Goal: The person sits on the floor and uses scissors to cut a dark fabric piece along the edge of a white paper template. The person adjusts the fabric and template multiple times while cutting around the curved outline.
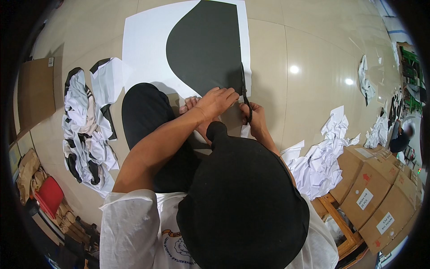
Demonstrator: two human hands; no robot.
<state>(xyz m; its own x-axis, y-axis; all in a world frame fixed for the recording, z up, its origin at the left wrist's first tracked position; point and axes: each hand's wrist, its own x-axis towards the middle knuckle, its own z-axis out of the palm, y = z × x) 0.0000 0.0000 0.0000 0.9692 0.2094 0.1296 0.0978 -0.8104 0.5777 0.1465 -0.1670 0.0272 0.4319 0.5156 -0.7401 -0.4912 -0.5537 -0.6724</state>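
Note:
A large white sheet [145, 49] lies on the floor, bearing a black printed shape [206, 49] with one curved side and one straight side. My right hand [255, 117] grips black-handled scissors [244, 80], whose blades point away along the straight right side of the black shape. Close beside it, my left hand [219, 99] has its fingers curled at the sheet's near edge, next to the scissors. What lies under the left fingers is partly hidden. Toes of a bare foot [190, 103] show by the left wrist, at the sheet's near edge.
Cut white and black pieces [83, 116] lie in piles on the left. Crumpled white scraps [318, 157] are heaped at right, before stacked cardboard boxes [371, 193]. A red chair [48, 197] stands lower left. Another person [402, 136] is at far right.

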